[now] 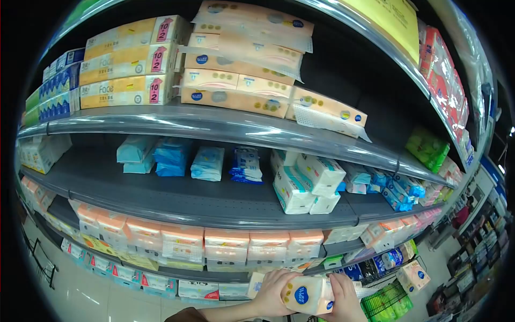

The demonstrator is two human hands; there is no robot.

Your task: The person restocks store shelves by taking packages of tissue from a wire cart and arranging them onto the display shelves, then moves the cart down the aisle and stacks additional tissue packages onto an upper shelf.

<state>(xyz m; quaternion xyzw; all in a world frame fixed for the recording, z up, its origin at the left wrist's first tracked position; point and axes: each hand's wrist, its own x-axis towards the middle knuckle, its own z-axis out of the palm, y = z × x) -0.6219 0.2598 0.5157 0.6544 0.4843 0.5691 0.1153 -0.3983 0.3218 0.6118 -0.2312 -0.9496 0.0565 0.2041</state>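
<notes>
At the lower middle of the head view I hold a peach-and-white tissue pack (316, 290) with a blue oval logo. My left hand (272, 294) grips its left side, fingers curled over the top. On the opposite side my right hand (345, 296) presses against the pack with bent fingers. Another pale pack edge (256, 284) shows behind my left hand. Just above my hands runs a lower shelf row of peach tissue packs (227, 246).
On the upper shelf (241, 121) stand stacked peach tissue bundles (236, 102) and yellow-white cartons (115, 91). The middle shelf holds blue wipe packs (207, 163) and teal-white tissue packs (308, 182). A wire basket (383, 300) with green packs is at lower right.
</notes>
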